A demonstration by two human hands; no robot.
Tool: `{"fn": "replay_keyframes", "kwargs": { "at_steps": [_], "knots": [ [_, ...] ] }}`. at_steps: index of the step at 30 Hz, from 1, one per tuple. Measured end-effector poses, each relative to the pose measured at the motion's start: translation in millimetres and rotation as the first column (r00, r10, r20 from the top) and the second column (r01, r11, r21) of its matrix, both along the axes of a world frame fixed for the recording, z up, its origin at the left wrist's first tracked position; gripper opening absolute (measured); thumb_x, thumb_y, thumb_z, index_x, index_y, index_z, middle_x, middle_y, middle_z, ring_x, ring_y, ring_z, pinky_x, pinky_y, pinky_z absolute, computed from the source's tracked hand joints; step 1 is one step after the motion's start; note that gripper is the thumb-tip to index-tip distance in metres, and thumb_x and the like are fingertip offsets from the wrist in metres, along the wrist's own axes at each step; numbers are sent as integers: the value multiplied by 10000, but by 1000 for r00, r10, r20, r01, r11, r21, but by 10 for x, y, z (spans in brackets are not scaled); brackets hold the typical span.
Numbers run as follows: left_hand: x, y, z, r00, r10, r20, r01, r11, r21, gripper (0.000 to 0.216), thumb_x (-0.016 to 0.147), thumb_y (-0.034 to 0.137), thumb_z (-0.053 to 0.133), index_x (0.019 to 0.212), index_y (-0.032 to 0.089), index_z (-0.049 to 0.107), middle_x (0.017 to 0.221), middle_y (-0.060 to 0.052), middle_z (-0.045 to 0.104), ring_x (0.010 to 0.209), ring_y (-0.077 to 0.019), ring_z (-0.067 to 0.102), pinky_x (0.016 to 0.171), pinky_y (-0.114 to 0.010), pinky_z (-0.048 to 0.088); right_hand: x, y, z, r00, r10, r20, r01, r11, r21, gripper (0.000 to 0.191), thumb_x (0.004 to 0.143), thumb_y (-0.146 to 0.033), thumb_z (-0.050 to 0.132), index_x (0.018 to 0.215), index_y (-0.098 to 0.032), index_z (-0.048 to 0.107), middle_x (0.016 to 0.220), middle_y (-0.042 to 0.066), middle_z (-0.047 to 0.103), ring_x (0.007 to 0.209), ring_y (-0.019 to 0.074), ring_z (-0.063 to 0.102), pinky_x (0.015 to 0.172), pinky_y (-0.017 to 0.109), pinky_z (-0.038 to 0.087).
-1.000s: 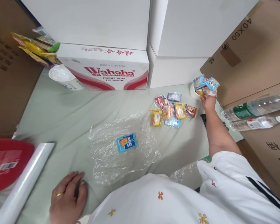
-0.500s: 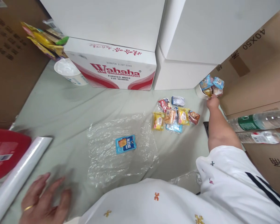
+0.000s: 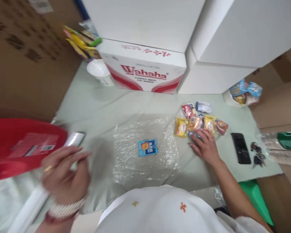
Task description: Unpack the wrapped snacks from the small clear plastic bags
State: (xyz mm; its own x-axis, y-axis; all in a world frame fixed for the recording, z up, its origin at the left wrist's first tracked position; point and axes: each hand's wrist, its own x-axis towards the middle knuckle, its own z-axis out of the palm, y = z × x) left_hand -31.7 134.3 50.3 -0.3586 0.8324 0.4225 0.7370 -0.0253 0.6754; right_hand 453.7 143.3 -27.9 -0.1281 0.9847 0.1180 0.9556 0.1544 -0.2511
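My right hand [image 3: 205,146] lies with fingers spread on the near edge of a cluster of small snack packets [image 3: 199,120], touching a blue one. A blue packet [image 3: 148,147] lies alone on a crinkled sheet of clear plastic film [image 3: 145,152] in front of me. My left hand [image 3: 64,174], blurred, wears a ring and a bracelet and hovers with loosely curled fingers over a roll of clear film [image 3: 34,200]. Nothing shows in it.
A red bag [image 3: 21,144] lies at the left. A Wahaha box [image 3: 143,69], white boxes [image 3: 223,42] and a white cup [image 3: 100,71] stand at the back. A bowl of snack packets [image 3: 243,94], a black phone [image 3: 241,148], keys [image 3: 256,154] and water bottles [image 3: 281,145] are at the right.
My right hand has drawn back from the bowl of packets to the snack cluster. My left hand rose off the cloth toward the film roll. The view swung to the left.
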Motion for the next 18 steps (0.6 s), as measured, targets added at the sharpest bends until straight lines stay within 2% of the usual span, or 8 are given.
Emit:
{"fn": "replay_keyframes", "kwargs": {
  "at_steps": [2,5,8,10,12,14,16,18],
  "knots": [
    [57,502,-193,998,-54,-28,55,998,35,133,826,298,602,849,245,721,962,-38,685,1071,-270,648,1061,-520,496,-178,-67,-57,999,34,-21,-33,999,21,438,878,-430,655,1297,-554,667,1479,1,570,1460,372,418,1198,705,289],
    [79,1444,-410,998,5,59,1,994,-106,220,838,194,510,964,189,690,1014,-78,675,991,-226,645,906,-383,544,-303,-104,-90,994,17,-104,-5,993,115,500,851,-436,683,1334,-563,646,1567,-3,481,1506,403,343,1190,741,265],
    [61,2342,-495,997,60,-47,-68,980,-185,299,818,104,515,1071,156,664,1162,-147,661,1149,-275,597,1060,-437,445,-366,-304,-76,978,7,-210,17,994,111,549,850,-404,651,1337,-649,595,1567,-51,472,1450,386,435,1144,732,359],
    [37,2784,-507,991,-30,-132,-2,971,-239,382,819,120,571,1192,165,640,1341,-188,603,1278,-335,524,1094,-503,390,-373,-548,-66,964,-47,-261,76,992,102,597,844,-387,629,1324,-730,539,1526,-99,510,1370,369,526,1080,720,438],
    [-1,3067,-512,973,-118,-199,49,946,-321,351,843,176,591,1189,162,652,1386,-188,593,1322,-343,492,1089,-532,355,-342,-832,-51,953,-120,-278,152,984,96,620,828,-392,625,1300,-778,510,1463,-126,565,1284,372,594,1006,717,490],
    [-44,3192,-514,959,-154,-236,54,922,-383,293,916,249,495,1102,124,683,1347,-167,616,1294,-288,521,1075,-497,345,-287,-1100,-17,942,-191,-277,222,971,86,598,820,-408,617,1273,-787,523,1401,-116,617,1210,389,635,941,720,513],
    [-80,3161,-506,952,-157,-264,42,918,-395,299,948,256,437,993,119,699,1276,-162,650,1232,-262,563,1038,-476,361,-238,-1294,43,924,-269,-274,302,949,89,564,824,-421,607,1255,-779,548,1348,-78,654,1183,412,643,916,735,508],
    [-98,2970,-482,932,-165,-324,33,926,-375,248,939,243,472,939,135,695,1205,-166,678,1185,-290,589,996,-489,377,-235,-1361,126,900,-338,-276,376,921,99,538,848,-430,591,1265,-767,553,1310,-32,670,1199,423,629,937,742,495]
  ]
}}
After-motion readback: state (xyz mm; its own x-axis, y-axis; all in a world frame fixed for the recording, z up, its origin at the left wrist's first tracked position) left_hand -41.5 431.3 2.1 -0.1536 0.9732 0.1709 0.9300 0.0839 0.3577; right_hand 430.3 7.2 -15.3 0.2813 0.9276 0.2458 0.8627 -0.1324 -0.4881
